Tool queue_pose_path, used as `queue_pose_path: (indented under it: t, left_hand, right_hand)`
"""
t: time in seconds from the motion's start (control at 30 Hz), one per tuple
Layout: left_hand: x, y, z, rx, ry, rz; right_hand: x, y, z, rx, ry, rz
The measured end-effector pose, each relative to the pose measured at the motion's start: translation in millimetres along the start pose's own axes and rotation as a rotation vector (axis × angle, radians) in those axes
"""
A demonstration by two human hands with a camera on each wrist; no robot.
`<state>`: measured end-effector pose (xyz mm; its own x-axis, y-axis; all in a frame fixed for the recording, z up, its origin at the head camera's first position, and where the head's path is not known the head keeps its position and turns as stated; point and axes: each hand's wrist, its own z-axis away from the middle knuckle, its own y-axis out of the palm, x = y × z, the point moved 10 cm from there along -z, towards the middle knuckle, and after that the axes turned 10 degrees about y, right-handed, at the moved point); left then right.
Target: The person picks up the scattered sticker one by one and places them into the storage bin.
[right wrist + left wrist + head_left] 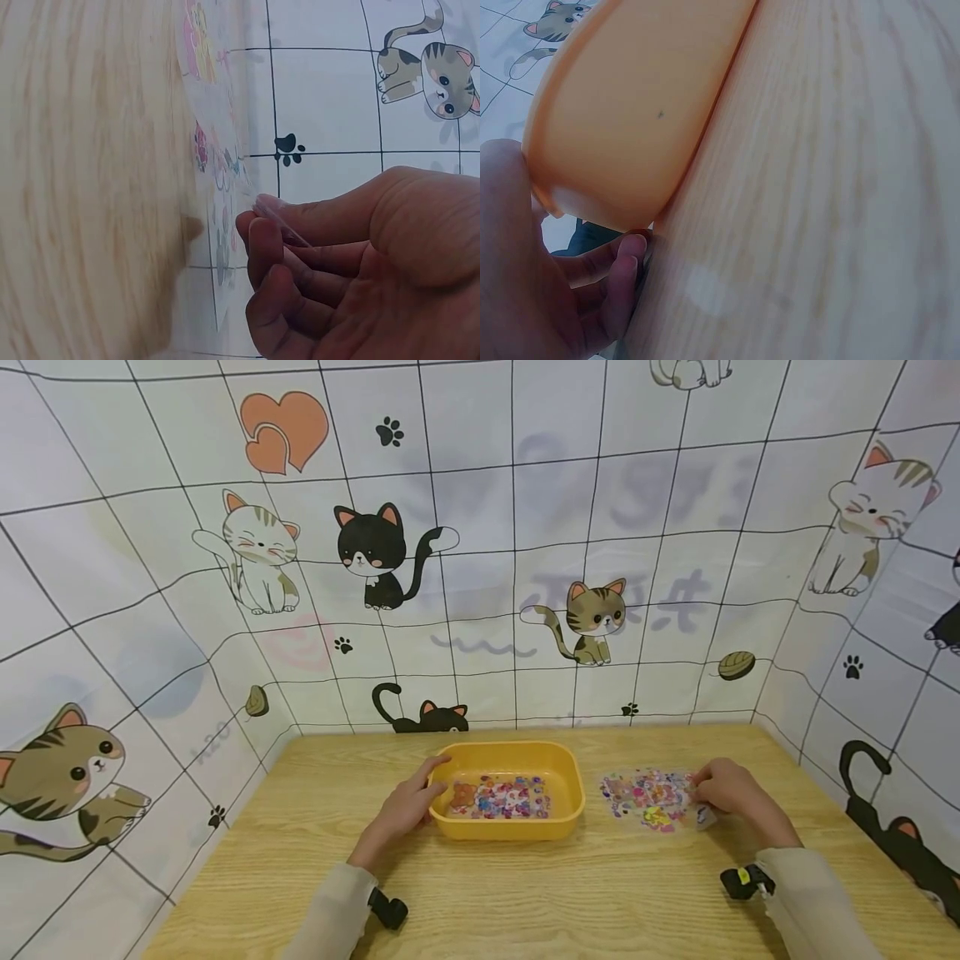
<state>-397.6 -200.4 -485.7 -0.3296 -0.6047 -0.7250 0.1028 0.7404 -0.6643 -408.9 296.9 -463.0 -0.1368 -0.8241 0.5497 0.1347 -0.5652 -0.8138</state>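
Note:
A yellow plastic basin (510,832) stands on the table, with colourful sticker sheets (506,799) lying in it. At its left end my left hand (405,806) holds the rim. The left wrist view shows the thumb by the rim and the other fingers (622,270) curled low beside the basin's wall. To the right of the basin lie clear sheets of colourful stickers (648,793). My right hand (731,789) pinches their right edge between thumb and fingers. In the right wrist view the clear film (281,221) sits between the fingertips, lifted off the wood.
The wooden table (480,893) ends at a white cloth wall (480,527) printed with cartoon cats, which also closes off both sides. Black wrist cameras (388,908) are strapped over the light sleeves (333,906).

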Motion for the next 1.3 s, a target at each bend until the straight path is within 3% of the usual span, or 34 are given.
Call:
queue_pose_path:
  t: [0.37,0.67,1.3]
  left_hand:
    - [1.1,-0.3,0.2,-0.010,-0.026,0.009]
    - [1.7,0.2,0.5,-0.008,-0.020,0.017]
    - [1.0,0.2,0.2,-0.008,-0.012,0.015]
  right_hand:
    - [-1,-6,1,-0.016,0.032,-0.069]
    - [-2,-1,1,0.026,0.059,-0.129]
    - [26,-21,16,-0.034,-0.047,-0.098]
